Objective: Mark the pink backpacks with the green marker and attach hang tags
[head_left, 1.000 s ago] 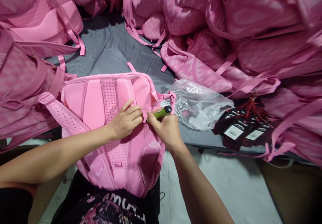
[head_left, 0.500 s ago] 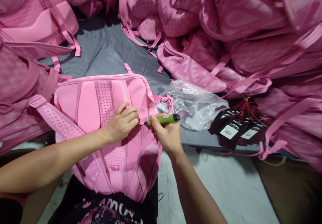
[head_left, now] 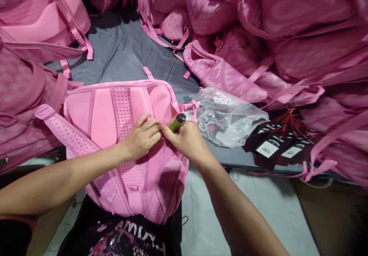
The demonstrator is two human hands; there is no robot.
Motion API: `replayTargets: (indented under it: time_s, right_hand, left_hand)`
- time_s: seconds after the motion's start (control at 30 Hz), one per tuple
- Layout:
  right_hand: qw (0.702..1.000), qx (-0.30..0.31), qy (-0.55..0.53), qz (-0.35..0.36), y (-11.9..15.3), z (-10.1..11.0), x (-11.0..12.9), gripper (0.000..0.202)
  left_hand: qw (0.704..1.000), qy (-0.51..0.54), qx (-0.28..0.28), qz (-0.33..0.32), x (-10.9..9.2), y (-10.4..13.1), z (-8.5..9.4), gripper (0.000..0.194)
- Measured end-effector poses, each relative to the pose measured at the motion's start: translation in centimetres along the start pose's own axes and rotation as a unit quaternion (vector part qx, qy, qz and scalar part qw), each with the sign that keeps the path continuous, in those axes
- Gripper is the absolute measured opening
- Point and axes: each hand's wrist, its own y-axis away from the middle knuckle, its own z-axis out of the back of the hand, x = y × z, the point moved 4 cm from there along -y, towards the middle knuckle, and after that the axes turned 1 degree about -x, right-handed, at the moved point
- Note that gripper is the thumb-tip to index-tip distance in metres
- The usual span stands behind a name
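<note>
A pink backpack lies with its padded back panel and straps up, reaching from the table edge over my lap. My left hand rests on the middle of the panel, its fingers bent and pinching the fabric near my right fingertips. My right hand is closed on a green marker with a black end, which points up and toward me. The marker's tip is hidden behind my fingers, close to the panel. A strap end sticks out at the backpack's right edge.
Piles of pink backpacks line the back and right of the grey-covered table, with more at the left. A clear plastic bag and black tags with red strings lie right of my right hand.
My right hand has shifted left against my left fingertips, and the marker has tilted from nearly flat to more upright. The view has moved slightly.
</note>
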Motion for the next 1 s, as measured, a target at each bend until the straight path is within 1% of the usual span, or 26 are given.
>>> replayTargets:
  time_s: [0.1, 0.3, 0.4, 0.53, 0.63, 0.73, 0.83, 0.9, 1.0]
  right_hand:
    - [1.0, 0.026, -0.007, 0.004, -0.5, -0.1, -0.1, 0.044]
    - [0.998, 0.025, -0.052, 0.012, -0.5, -0.5, -0.7, 0.041]
    - [0.999, 0.006, -0.041, 0.002, -0.4, -0.5, -0.8, 0.04]
    - [0.998, 0.002, -0.057, 0.003, -0.1, -0.5, -0.8, 0.037]
    - [0.999, -0.031, -0.045, -0.003, 0.3, -0.3, -0.9, 0.036]
    - [0.997, -0.039, -0.067, 0.0, 0.7, -0.2, -1.0, 0.031]
    - [0.997, -0.049, -0.054, -0.003, 1.1, -0.2, -1.3, 0.034]
    - [0.994, -0.071, -0.079, -0.012, 1.3, -0.1, -1.6, 0.034]
    - [0.987, -0.083, -0.14, -0.02, 1.6, -0.3, -2.0, 0.025]
  left_hand:
    - [1.0, -0.005, 0.001, -0.007, 0.0, 0.0, -0.1, 0.028]
    - [1.0, -0.004, 0.0, -0.005, 0.2, 0.1, -0.3, 0.025]
    - [1.0, 0.001, 0.002, -0.006, 0.2, 0.1, -0.3, 0.026]
    - [1.0, 0.002, -0.003, -0.006, 0.2, 0.1, -0.3, 0.025]
    - [1.0, 0.004, 0.001, -0.006, 0.2, 0.1, -0.3, 0.025]
    - [1.0, 0.007, -0.006, -0.007, 0.2, 0.0, -0.2, 0.026]
    - [1.0, 0.005, -0.006, -0.004, 0.2, -0.1, -0.1, 0.023]
    - [1.0, 0.007, -0.002, -0.002, 0.2, -0.2, -0.1, 0.022]
    - [1.0, 0.01, -0.002, 0.002, 0.2, -0.2, -0.1, 0.025]
